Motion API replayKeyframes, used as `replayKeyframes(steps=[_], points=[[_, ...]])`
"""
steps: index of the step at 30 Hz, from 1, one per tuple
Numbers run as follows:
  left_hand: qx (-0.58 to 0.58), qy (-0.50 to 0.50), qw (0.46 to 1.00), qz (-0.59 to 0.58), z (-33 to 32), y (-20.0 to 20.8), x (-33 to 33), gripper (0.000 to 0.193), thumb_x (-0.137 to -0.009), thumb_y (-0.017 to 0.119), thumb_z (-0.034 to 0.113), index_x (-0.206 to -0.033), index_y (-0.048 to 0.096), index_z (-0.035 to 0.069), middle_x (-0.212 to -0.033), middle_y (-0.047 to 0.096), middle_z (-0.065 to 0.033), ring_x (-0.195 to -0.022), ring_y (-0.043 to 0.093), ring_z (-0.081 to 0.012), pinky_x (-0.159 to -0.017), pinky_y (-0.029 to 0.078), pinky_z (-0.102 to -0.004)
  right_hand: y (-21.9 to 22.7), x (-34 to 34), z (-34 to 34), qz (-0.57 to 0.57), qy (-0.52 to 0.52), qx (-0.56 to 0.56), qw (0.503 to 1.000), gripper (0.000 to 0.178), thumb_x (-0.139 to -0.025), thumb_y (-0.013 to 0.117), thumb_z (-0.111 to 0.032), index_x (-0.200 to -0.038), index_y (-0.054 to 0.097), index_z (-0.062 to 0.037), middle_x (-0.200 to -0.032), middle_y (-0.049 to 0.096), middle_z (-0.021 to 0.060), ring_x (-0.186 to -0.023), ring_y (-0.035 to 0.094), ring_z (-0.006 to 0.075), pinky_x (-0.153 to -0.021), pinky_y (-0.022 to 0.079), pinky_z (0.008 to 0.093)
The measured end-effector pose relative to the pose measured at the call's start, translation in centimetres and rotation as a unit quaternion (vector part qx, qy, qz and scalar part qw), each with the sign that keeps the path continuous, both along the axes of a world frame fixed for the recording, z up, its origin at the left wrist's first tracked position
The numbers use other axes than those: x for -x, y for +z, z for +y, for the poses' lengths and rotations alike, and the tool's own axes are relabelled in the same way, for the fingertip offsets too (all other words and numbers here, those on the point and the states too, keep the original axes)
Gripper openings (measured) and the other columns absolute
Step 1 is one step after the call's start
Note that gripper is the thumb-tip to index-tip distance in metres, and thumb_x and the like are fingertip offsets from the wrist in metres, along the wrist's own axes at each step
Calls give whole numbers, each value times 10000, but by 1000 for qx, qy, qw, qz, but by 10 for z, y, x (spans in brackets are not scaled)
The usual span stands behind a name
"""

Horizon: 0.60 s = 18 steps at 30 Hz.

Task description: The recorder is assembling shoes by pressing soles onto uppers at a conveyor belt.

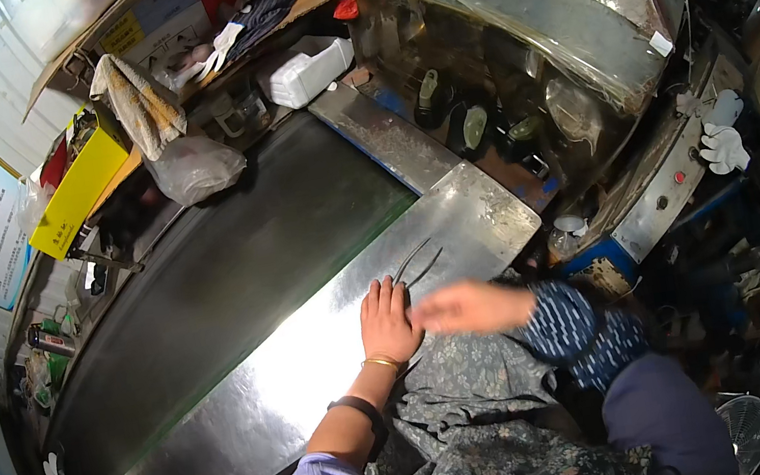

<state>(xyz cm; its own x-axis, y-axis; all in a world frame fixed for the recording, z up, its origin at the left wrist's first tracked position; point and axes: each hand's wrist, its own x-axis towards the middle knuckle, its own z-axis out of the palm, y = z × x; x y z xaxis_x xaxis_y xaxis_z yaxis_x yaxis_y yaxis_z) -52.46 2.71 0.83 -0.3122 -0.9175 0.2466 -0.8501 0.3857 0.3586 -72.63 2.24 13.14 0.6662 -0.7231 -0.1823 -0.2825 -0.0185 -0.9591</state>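
Note:
My left hand (pixel 388 324) lies flat on the shiny metal plate (pixel 316 337), palm down, fingers stretched out. Just beyond its fingertips, two thin, dark, curved prongs (pixel 422 265) show on the plate. Their near ends are hidden by my hands, so I cannot tell what they belong to. My right hand (pixel 473 308) is beside the left, over the plate's near edge, and smeared by motion. Its fingers point toward the left hand, and I cannot make out anything in them. A dark floral apron (pixel 481 371) covers my lap below both hands.
Beyond the plate runs a wide dark belt (pixel 246 269). A yellow box (pixel 79 186), a hanging towel (pixel 138 102) and a white foam box (pixel 306 70) stand along the far side. At the right are a panel with a red button (pixel 679 178) and white gloves (pixel 724 148).

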Motion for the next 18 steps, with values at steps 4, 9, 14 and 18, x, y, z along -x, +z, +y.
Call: replayKeyframes(steps=[4, 9, 14, 18], points=[[11, -6, 1000, -2, -10, 1, 4, 570, -872, 601, 389, -1299, 523, 20, -1420, 469, -214, -1348, 380, -417, -1119, 292, -498, -16, 3, 94, 28, -103, 359, 927, 211, -859, 651, -107, -1046, 700, -23, -1066, 695, 89, -1108, 616, 254, -926, 489, 400], [-7, 11, 1000, 21, -4, 0, -12, 571, -826, 654, 345, -1280, 531, 20, -1389, 487, -222, -1337, 389, -418, -1123, 289, -495, -15, -21, 116, 91, -150, 458, 872, 169, -785, 661, -57, -946, 713, -52, -1030, 699, 75, -1059, 625, 264, -915, 478, 414], [-64, 136, 936, 319, 35, 6, 16, 653, -862, 678, 340, -1393, 458, 29, -1426, 449, -245, -1360, 390, -390, -1118, 330, -441, -30, -10, 124, 107, -168, 493, 847, 182, -761, 637, -30, -921, 720, -45, -982, 708, 88, -1018, 631, 313, -917, 470, 438], [-34, -184, 934, 304, 132, 93, 22, 538, -873, 644, 277, -1317, 522, -2, -1338, 539, -214, -1297, 470, -380, -1100, 359, -479, -50, -4, 135, 80, -187, 464, 862, 224, -799, 615, -127, -968, 704, -9, -976, 699, 114, -1051, 606, 336, -941, 438, 464]])
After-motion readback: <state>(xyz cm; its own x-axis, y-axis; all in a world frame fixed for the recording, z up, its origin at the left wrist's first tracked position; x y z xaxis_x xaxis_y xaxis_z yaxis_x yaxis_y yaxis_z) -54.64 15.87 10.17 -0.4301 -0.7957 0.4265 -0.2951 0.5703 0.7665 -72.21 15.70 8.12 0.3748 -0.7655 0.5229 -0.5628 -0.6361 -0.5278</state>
